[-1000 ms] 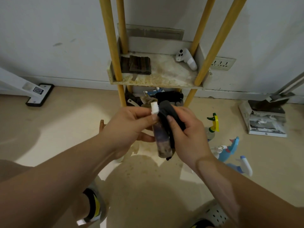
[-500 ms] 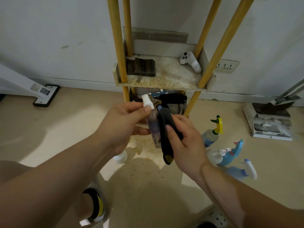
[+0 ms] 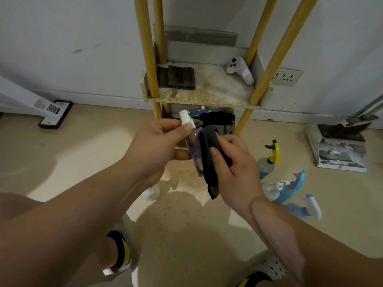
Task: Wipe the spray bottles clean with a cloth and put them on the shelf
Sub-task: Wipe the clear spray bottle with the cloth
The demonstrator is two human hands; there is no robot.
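Observation:
My left hand (image 3: 159, 146) pinches the white cap end of a small purplish spray bottle (image 3: 194, 154), holding it slanted in front of the shelf. Pressed along the bottle's right side is a black cloth (image 3: 209, 160), which my right hand (image 3: 236, 170) grips, thumb on top; the cloth's tail hangs below. The yellow-posted shelf (image 3: 207, 98) stands just behind. On the floor to the right lie three more spray bottles: one with a yellow-green head (image 3: 267, 160), one blue and white (image 3: 284, 187), and one blue with a white nozzle (image 3: 304, 210).
The stained shelf board carries a folded dark cloth (image 3: 178, 77) and a white controller (image 3: 240, 72). Dark items sit on the lower level (image 3: 217, 119). A white round object (image 3: 151, 192) lies on the floor, a dustpan on a box (image 3: 339, 146) stands right, and a mop head (image 3: 55, 113) left.
The cloth in my right hand slid along the bottle, first toward its base, then back up a little. My left hand tilted the cap further left. The view shifted slightly.

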